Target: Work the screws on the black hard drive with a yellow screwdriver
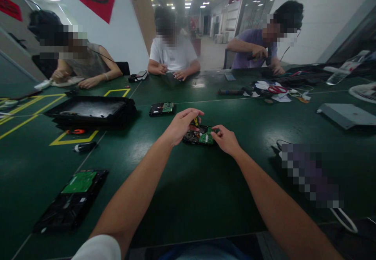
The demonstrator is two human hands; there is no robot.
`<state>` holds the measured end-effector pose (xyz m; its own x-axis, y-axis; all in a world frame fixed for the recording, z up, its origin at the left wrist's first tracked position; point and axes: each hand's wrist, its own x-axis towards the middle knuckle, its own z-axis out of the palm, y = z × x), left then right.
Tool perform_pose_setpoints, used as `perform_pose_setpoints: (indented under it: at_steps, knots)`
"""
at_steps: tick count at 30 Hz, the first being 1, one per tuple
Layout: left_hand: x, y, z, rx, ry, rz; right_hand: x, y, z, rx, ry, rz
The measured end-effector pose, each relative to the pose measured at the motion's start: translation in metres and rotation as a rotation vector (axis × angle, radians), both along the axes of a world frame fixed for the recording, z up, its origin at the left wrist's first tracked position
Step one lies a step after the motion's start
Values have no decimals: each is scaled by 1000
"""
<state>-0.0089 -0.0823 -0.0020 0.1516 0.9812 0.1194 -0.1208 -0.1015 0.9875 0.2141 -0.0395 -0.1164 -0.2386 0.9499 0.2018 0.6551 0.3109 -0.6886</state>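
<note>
Black drive with a green board [198, 137] lies on the tabletop [179, 197], straight in front of the person I'm watching. Left hand [183, 123] is over it, grip pinching a yellow-and-black tool [196, 121] (lower end too small to make out). Right hand [226, 138] has fingertips at the drive's right end; can't tell if that grip pinches. Second drive [162, 109] sits farther back, left. Bigger black unit [72, 203], near left. Three people [174, 54] across.
</note>
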Motion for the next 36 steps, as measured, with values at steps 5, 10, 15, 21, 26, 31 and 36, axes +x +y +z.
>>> perform_pose_setpoints:
  at_steps: [5,10,15,21,26,31,36]
  knots:
    - [5,-1,-2,-44,-82,8,0,-1,1,0,9,15]
    - [8,-2,-1,-40,-79,60,0,-2,3,-15,11,8]
    - [1,-1,2,20,71,85,-1,-2,3,-14,6,-2]
    - [0,-1,3,-24,6,8,-1,-2,2,-1,12,-7]
    - [4,-2,1,-121,-129,-29,0,-1,0,8,14,6]
    - [2,-1,0,-134,-206,1,1,0,-2,6,17,6]
    - [0,-3,2,-71,-124,-30,0,0,-1,6,14,-1]
